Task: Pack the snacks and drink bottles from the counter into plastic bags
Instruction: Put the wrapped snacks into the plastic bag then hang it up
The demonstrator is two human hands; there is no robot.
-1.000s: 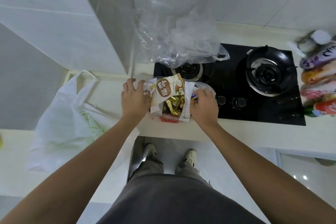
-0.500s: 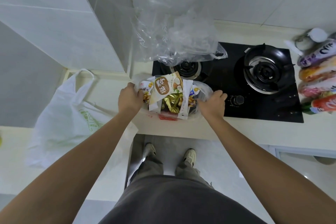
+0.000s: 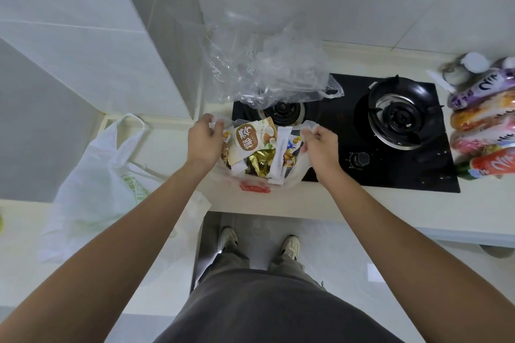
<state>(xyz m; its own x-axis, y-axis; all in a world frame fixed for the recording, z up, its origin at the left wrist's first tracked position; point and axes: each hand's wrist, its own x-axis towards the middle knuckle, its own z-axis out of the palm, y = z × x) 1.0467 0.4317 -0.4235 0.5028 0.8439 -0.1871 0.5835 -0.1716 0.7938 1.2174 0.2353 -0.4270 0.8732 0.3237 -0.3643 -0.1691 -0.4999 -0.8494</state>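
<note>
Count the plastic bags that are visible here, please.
3. A white bag with green print lies on the counter at left; a clear empty bag sits over the left burner; the snack-filled bag is held between both hands. Others may be hidden.

There is one view only, from the person's head. It looks steeply down at the counter (image 3: 320,203), quite near, and at the floor below.

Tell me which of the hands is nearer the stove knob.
Right. The right hand grips the bag handle just left of the stove knob; the left hand holds the opposite handle, across the snack-filled bag.
</note>
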